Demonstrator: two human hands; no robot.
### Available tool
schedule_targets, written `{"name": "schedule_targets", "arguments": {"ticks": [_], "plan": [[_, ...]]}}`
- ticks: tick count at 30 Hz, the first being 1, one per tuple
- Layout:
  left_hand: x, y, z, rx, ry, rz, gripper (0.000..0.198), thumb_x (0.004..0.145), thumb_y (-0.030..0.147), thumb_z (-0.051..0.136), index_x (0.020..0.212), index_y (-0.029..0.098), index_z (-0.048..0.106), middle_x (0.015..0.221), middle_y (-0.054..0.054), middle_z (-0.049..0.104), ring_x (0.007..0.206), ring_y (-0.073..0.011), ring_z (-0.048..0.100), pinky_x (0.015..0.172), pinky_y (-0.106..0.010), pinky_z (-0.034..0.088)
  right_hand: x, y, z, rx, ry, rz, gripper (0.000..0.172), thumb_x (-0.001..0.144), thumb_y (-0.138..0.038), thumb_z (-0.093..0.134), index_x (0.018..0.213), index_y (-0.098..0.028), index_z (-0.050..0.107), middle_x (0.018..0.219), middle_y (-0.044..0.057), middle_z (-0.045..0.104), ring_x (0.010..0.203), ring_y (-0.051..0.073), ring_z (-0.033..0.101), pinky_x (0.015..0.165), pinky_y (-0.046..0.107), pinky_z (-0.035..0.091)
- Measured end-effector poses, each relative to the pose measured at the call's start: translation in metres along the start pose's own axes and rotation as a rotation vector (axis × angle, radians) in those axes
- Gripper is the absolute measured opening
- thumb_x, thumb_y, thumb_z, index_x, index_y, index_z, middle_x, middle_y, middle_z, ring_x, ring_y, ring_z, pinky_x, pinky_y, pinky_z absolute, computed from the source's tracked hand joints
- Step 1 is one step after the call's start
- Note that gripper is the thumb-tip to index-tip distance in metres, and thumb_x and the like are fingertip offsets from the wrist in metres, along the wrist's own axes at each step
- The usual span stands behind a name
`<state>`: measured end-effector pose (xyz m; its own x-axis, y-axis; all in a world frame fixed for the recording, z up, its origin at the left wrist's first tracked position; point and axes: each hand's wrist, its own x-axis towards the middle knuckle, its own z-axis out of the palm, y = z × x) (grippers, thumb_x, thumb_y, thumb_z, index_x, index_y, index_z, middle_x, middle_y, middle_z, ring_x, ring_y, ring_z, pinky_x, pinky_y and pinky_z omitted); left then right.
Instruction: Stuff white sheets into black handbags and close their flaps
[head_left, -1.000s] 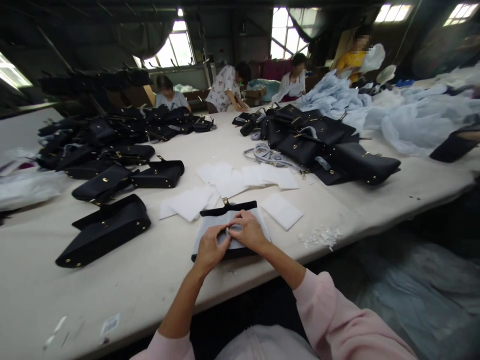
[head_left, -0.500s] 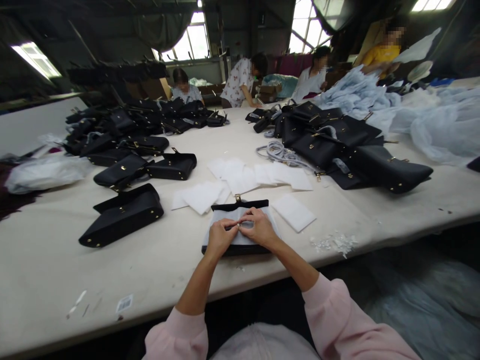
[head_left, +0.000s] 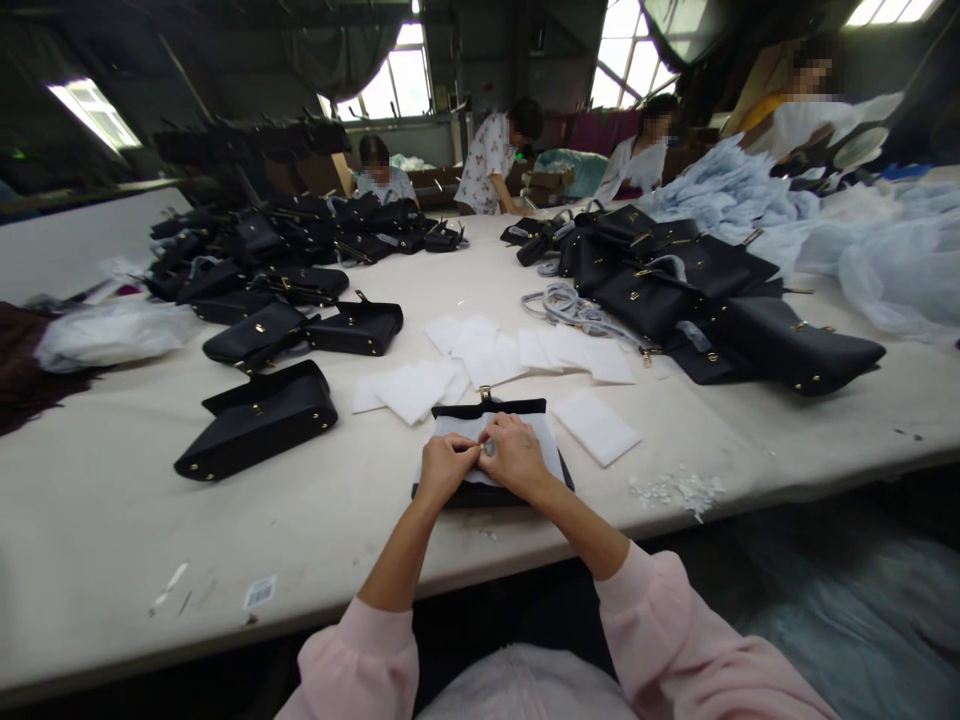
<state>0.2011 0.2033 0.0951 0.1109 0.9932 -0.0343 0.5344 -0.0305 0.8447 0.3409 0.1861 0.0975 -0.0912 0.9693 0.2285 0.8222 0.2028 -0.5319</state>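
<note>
A black handbag (head_left: 489,494) lies in front of me near the table's edge, its flap and gold clasp (head_left: 486,394) pointing away. Spread over the bag is a thin white sheet (head_left: 450,425). My left hand (head_left: 442,468) rests above the sheet with thumb and forefinger pinched together. Facing it, my right hand (head_left: 517,458) is also closed in a pinch, and the fingertips of both meet over the middle of the bag. A tiny pale thing shows between them, too small to name.
White foam sheets (head_left: 596,427) lie right of and beyond the bag. Black handbags (head_left: 259,420) are piled at left, others (head_left: 645,300) at right beside grey wrapped straps (head_left: 562,303). White scraps (head_left: 679,492) lie near the edge. Several people work across the table (head_left: 337,540).
The whole view has shifted slightly to the right. My right hand's fingers have curled further over the pinch point, while the bag and sheet keep their place under my hands.
</note>
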Motion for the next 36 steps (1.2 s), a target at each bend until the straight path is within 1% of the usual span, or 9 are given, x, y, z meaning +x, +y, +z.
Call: {"name": "schedule_targets", "arguments": {"ticks": [5, 8, 11, 17, 21, 25, 28, 31, 36], "plan": [[0.005, 0.001, 0.001, 0.075, 0.009, -0.044, 0.009, 0.065, 0.020, 0.066, 0.068, 0.017, 0.074, 0.072, -0.004, 0.074, 0.072, -0.0200, 0.068, 0.063, -0.027, 0.047, 0.008, 0.021, -0.008, 0.192, -0.112, -0.074, 0.016, 0.071, -0.017, 0.070, 0.085, -0.021, 0.075, 0.094, 0.005, 0.063, 0.091, 0.021, 0.054, 0.082, 0.034, 0.044], [0.009, 0.003, 0.003, 0.109, 0.010, -0.059, 0.008, 0.064, 0.022, 0.067, 0.064, 0.017, 0.073, 0.068, -0.006, 0.073, 0.069, -0.0200, 0.066, 0.061, -0.028, 0.045, 0.010, 0.036, -0.011, 0.379, -0.150, -0.067, 0.014, 0.073, -0.019, 0.071, 0.086, -0.023, 0.077, 0.096, 0.003, 0.063, 0.092, 0.019, 0.057, 0.088, 0.033, 0.044], [0.012, 0.001, 0.006, 0.120, 0.004, -0.075, 0.010, 0.062, 0.025, 0.070, 0.063, 0.016, 0.072, 0.063, -0.005, 0.070, 0.065, -0.0199, 0.064, 0.057, -0.027, 0.043, 0.012, 0.043, -0.011, 0.457, -0.177, -0.078, 0.014, 0.077, -0.019, 0.069, 0.087, -0.024, 0.078, 0.095, 0.003, 0.064, 0.092, 0.018, 0.059, 0.087, 0.032, 0.045], [0.012, -0.004, 0.004, 0.064, -0.047, -0.070, 0.015, 0.066, 0.028, 0.066, 0.070, 0.016, 0.074, 0.070, -0.003, 0.072, 0.069, -0.0181, 0.065, 0.056, -0.025, 0.043, 0.015, 0.042, -0.005, 0.417, -0.136, -0.053, 0.010, 0.075, -0.025, 0.073, 0.083, -0.025, 0.079, 0.092, 0.003, 0.065, 0.088, 0.017, 0.059, 0.082, 0.030, 0.046], [0.009, -0.003, 0.003, 0.072, -0.083, -0.046, 0.013, 0.064, 0.027, 0.069, 0.071, 0.017, 0.073, 0.070, -0.002, 0.071, 0.070, -0.0179, 0.065, 0.058, -0.024, 0.044, 0.019, 0.039, 0.000, 0.399, -0.118, -0.006, 0.009, 0.074, -0.030, 0.073, 0.078, -0.024, 0.079, 0.089, 0.003, 0.066, 0.084, 0.017, 0.060, 0.076, 0.028, 0.046], [0.004, 0.001, 0.009, 0.153, 0.007, -0.028, 0.011, 0.063, 0.027, 0.071, 0.067, 0.017, 0.068, 0.079, -0.004, 0.070, 0.080, -0.0205, 0.064, 0.072, -0.029, 0.046, 0.028, 0.040, 0.004, 0.396, -0.152, 0.041, 0.008, 0.070, -0.029, 0.074, 0.069, -0.022, 0.078, 0.079, 0.002, 0.067, 0.077, 0.017, 0.061, 0.068, 0.026, 0.045], [0.001, 0.001, 0.013, 0.181, 0.072, -0.022, 0.020, 0.065, 0.029, 0.072, 0.080, 0.017, 0.065, 0.090, -0.006, 0.069, 0.088, -0.0216, 0.063, 0.081, -0.033, 0.046, 0.035, 0.042, 0.006, 0.397, -0.182, 0.080, 0.010, 0.068, -0.025, 0.072, 0.060, -0.019, 0.075, 0.069, 0.002, 0.066, 0.070, 0.017, 0.061, 0.061, 0.024, 0.042], [0.002, -0.002, 0.014, 0.171, 0.073, -0.012, 0.031, 0.063, 0.025, 0.074, 0.091, 0.017, 0.062, 0.095, -0.006, 0.068, 0.091, -0.0206, 0.063, 0.082, -0.033, 0.047, 0.038, 0.045, 0.008, 0.421, -0.201, 0.074, 0.011, 0.069, -0.024, 0.071, 0.061, -0.017, 0.074, 0.062, 0.001, 0.065, 0.063, 0.015, 0.060, 0.057, 0.023, 0.040], [0.014, -0.006, 0.012, 0.170, 0.006, 0.007, 0.031, 0.059, 0.020, 0.076, 0.088, 0.016, 0.065, 0.094, -0.007, 0.067, 0.090, -0.0208, 0.063, 0.081, -0.032, 0.049, 0.036, 0.050, 0.008, 0.445, -0.191, 0.016, 0.006, 0.070, -0.021, 0.072, 0.074, -0.018, 0.076, 0.077, 0.002, 0.068, 0.072, 0.015, 0.059, 0.064, 0.024, 0.042]]}}
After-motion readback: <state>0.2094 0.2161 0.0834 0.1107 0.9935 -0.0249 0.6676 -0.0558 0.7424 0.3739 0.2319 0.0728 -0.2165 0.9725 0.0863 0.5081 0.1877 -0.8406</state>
